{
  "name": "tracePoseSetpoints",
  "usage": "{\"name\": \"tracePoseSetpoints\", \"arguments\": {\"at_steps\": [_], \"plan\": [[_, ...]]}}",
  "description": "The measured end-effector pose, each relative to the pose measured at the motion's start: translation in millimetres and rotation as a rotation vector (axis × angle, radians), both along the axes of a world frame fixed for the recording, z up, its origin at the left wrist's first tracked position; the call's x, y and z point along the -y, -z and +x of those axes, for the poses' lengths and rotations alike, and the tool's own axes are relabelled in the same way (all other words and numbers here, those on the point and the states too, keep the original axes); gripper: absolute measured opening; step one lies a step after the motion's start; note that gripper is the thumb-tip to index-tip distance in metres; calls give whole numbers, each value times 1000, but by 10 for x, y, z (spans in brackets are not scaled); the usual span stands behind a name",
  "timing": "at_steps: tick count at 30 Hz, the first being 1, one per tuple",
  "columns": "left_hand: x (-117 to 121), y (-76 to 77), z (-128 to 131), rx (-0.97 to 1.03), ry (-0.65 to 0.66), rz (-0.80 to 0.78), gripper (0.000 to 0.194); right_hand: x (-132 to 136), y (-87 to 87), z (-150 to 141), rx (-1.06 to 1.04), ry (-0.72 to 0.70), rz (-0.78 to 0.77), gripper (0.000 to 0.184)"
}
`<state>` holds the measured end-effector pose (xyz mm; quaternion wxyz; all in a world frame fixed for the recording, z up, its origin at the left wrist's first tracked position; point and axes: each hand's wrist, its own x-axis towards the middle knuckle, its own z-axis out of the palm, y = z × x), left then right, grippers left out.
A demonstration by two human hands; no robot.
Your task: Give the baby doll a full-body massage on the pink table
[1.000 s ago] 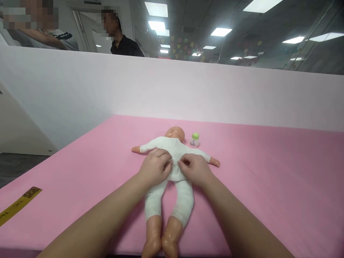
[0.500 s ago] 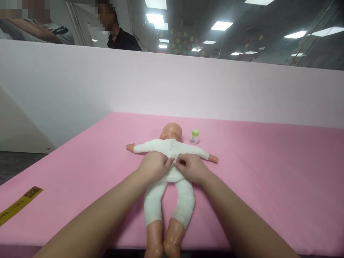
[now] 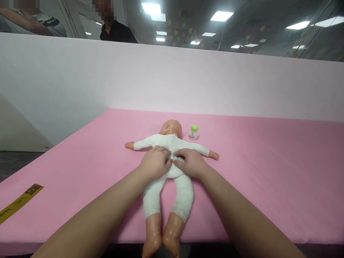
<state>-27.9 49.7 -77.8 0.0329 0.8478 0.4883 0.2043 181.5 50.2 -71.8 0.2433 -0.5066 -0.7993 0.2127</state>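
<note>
A baby doll (image 3: 173,172) in a white cloth suit lies face down, arms stretched out to the sides and bare feet toward me. On the left half of its back rests my left hand (image 3: 156,162), fingers reaching to the middle seam with the thumb apart below them. My right hand (image 3: 192,163) mirrors it on the other half, a gap showing between its forefinger and thumb. The fingertips of both hands nearly meet over the spine and touch the cloth. Whether a small fold lies between them is too small to make out.
A small jar with a green lid (image 3: 193,132) stands right of the doll's head. The pink padded table (image 3: 268,172) ends at a white partition (image 3: 215,82). A yellow label strip (image 3: 21,203) lies at the left. Two people (image 3: 118,32) are beyond the partition.
Both hands have loosened from a curled, pinched shape, and the fingers now stretch further toward the doll's spine. The doll and jar keep their places; the view has shifted slightly.
</note>
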Motion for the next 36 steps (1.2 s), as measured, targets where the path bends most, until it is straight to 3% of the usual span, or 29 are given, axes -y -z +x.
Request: {"name": "tracePoseSetpoints", "arguments": {"at_steps": [5,10,14,17,23,31,36], "plan": [[-11,13,2,10,-33,18,29,-56,63,-3,-67,21,3,18],[6,82,14,16,-5,121,52,-76,169,-78,-46,102,166,15],[-32,160,10,-20,-7,119,68,-70,233,-130,3,145,239,42],[-59,176,8,-56,15,76,68,-65,224,-140,46,135,172,53],[-73,98,-20,-98,34,1,61,-30,105,-125,57,57,55,37],[-100,139,-10,-84,0,-13,81,-84,232,-140,45,49,101,71],[-174,110,-41,-122,44,-74,79,-121,162,-113,32,-5,49,68]]}}
